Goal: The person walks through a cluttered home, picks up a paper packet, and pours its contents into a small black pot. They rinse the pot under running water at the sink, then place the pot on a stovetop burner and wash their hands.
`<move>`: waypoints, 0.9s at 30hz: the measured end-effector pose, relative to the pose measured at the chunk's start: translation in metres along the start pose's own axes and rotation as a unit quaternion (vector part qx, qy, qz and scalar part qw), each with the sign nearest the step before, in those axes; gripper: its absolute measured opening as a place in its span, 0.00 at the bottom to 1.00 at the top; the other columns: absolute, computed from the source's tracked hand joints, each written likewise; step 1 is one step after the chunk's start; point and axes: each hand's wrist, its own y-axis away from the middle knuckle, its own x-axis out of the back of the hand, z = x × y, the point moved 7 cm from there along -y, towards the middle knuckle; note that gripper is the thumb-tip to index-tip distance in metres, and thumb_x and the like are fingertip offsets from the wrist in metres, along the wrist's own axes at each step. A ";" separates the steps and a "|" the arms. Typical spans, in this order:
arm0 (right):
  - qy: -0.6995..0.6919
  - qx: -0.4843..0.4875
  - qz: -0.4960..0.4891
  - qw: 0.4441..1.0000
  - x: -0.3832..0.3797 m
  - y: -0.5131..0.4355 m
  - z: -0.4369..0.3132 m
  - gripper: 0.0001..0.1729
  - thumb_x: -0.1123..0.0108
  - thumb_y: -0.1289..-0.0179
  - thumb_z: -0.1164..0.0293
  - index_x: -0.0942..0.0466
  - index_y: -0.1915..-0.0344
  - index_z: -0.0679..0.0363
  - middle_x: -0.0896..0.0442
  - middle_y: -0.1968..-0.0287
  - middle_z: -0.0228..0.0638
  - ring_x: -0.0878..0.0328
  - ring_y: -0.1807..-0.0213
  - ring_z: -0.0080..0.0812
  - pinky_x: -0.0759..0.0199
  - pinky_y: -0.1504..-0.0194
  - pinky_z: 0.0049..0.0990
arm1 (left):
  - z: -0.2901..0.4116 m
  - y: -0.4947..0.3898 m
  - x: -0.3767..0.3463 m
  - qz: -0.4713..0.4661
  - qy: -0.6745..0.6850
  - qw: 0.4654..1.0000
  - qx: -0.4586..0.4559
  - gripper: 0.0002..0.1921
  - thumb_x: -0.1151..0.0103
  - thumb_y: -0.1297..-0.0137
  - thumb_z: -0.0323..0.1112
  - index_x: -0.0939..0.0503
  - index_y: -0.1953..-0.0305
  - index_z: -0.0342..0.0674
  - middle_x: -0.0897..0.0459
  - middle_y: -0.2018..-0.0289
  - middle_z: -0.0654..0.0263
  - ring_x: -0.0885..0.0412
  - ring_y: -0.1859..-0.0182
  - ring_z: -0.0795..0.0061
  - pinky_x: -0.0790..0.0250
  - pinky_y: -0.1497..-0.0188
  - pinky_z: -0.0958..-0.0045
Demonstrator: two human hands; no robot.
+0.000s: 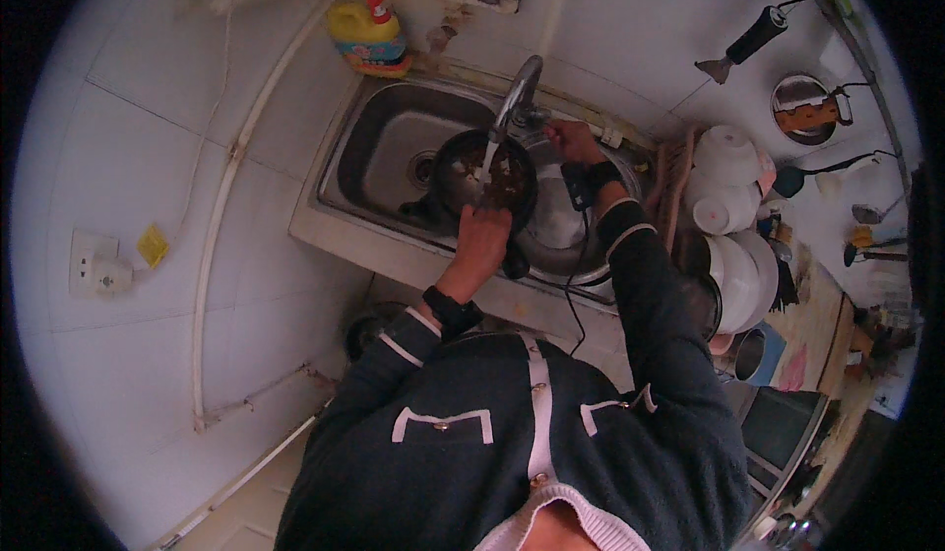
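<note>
Water runs from a curved chrome faucet (517, 97) into a dark round pot (528, 170) with brown residue or food bits inside. The pot sits over the middle of a double stainless steel sink (376, 130). At its near rim is my left hand (485, 233), with the fingertips reaching inside; whether it grips the rim is unclear. My right hand (572, 141) is raised beside the faucet's base, its fingers bent close to the lever; contact cannot be made out. Beneath my right wrist, a large metal basin (554, 215) fills the right bowl.
A yellow detergent bottle (369, 38) stands behind the sink's left corner. White bowls (723, 152) and plates (746, 281) are stacked in a rack at the right. Utensils, including a black-handled scraper or brush (757, 34), hang on the wall. A cable hangs from my right wrist.
</note>
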 end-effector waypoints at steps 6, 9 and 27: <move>-0.398 -0.191 -0.040 0.896 -0.025 0.005 0.026 0.09 0.49 0.39 0.75 0.21 0.63 0.63 0.22 0.76 0.27 0.29 0.77 0.18 0.34 0.76 0.17 | 0.002 -0.001 0.006 0.027 -0.006 1.000 -0.007 0.07 0.46 0.54 0.25 0.27 0.70 0.41 0.22 0.75 0.60 0.23 0.66 0.62 0.42 0.58 0.62; -0.631 -0.329 -0.027 0.702 -0.050 0.009 0.041 0.09 0.50 0.38 0.77 0.21 0.63 0.67 0.23 0.74 0.27 0.31 0.76 0.15 0.37 0.78 0.12 | 0.000 0.000 0.007 0.037 0.003 0.999 -0.007 0.07 0.46 0.54 0.25 0.27 0.70 0.41 0.22 0.75 0.61 0.23 0.67 0.62 0.42 0.58 0.62; -0.264 -0.098 0.043 0.959 -0.018 -0.017 0.044 0.12 0.52 0.40 0.74 0.20 0.60 0.61 0.17 0.70 0.32 0.25 0.73 0.24 0.31 0.74 0.24 | -0.005 -0.002 0.003 -0.001 0.021 1.000 0.008 0.06 0.45 0.54 0.26 0.27 0.71 0.41 0.22 0.75 0.60 0.23 0.66 0.61 0.40 0.56 0.62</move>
